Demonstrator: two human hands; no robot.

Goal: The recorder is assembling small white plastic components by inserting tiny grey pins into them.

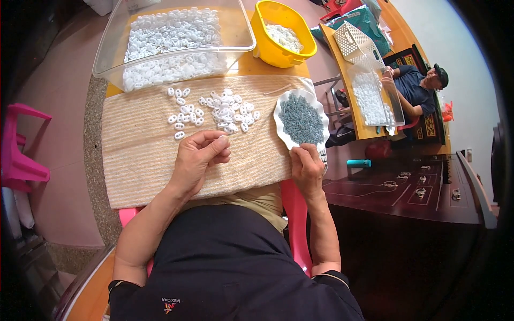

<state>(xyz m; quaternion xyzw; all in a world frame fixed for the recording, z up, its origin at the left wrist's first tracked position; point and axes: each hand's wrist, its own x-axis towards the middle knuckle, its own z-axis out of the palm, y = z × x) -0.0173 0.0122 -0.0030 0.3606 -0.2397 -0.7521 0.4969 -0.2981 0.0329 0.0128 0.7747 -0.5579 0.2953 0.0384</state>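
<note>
My left hand [195, 160] is closed in a pinch above the striped cloth, with a small white plastic piece [223, 137] showing at its fingertips. My right hand [308, 172] is at the near edge of a scalloped white dish [282, 140], its fingers drawn together; whatever they hold is hidden. The dish contains many tiny grey coil-like pieces [301, 119], perhaps springs. Beyond my left hand lie a loose group of white oval pieces with two holes [184, 114] and, to its right, a denser pile of similar white pieces [227, 108].
A clear plastic bin [241, 49] of white pieces and a yellow tub [259, 32] stand at the table's far side. A thin pale stick [277, 90] lies on the cloth [144, 155]. Pink stool [21, 147] at left. At right, another person [415, 88] sits by a second table.
</note>
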